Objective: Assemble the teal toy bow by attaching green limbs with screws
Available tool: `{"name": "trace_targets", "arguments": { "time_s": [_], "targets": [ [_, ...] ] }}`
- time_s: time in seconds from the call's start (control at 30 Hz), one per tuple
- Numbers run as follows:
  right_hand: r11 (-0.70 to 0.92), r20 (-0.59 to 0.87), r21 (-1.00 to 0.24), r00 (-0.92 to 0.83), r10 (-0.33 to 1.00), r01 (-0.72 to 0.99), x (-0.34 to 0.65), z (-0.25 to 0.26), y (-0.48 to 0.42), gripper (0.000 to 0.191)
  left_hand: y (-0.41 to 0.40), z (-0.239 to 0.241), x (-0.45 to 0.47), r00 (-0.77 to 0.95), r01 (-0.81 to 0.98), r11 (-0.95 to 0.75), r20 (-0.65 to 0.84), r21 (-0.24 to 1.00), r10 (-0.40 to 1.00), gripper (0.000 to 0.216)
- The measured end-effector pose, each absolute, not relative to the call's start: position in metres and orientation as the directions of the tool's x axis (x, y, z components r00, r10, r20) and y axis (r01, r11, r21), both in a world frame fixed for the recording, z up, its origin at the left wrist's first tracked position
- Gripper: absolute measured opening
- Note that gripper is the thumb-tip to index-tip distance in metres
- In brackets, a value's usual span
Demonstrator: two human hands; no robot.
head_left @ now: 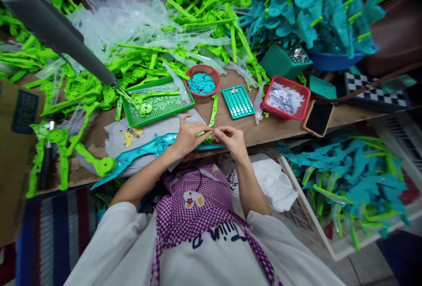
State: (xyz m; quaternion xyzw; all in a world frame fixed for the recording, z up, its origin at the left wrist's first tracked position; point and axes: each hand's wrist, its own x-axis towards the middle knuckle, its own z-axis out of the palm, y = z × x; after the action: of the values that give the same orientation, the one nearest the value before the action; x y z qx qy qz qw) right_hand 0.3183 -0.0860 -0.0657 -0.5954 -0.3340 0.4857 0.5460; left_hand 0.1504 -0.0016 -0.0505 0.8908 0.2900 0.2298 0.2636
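Note:
My left hand and my right hand meet fingertip to fingertip above the table's front edge. Both are closed in a pinch around a small piece; a bit of green shows by the fingers, but I cannot make out what it is. Beneath them lies a long translucent blue plastic part, shaped like a toy gun shell, its right end partly hidden by my hands. It rests on a grey cloth with a yellow cartoon figure. Just beyond my fingertips is a slim green plastic lever.
Behind stand a green perforated tray, a red basket of blue pieces, a teal peg tray, a red basket of pale pieces and a phone. Green parts heap up behind. A grey tool hangs upper left.

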Motion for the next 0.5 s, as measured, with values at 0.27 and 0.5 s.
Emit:
{"name": "trace_targets", "arguments": {
  "time_s": [0.27,0.5],
  "targets": [
    [-0.206,-0.230,-0.973,0.309,0.923,-0.108,0.324,-0.067,-0.085,0.044,0.004,-0.048,0.152,0.777,0.387,-0.778,0.279,0.495,0.565,0.019],
    [-0.192,-0.211,-0.977,0.338,0.917,-0.088,0.325,-0.073,-0.087,0.040,0.003,-0.038,0.157,0.794,0.427,-0.718,0.152,0.550,0.589,0.019]
  ]
}}
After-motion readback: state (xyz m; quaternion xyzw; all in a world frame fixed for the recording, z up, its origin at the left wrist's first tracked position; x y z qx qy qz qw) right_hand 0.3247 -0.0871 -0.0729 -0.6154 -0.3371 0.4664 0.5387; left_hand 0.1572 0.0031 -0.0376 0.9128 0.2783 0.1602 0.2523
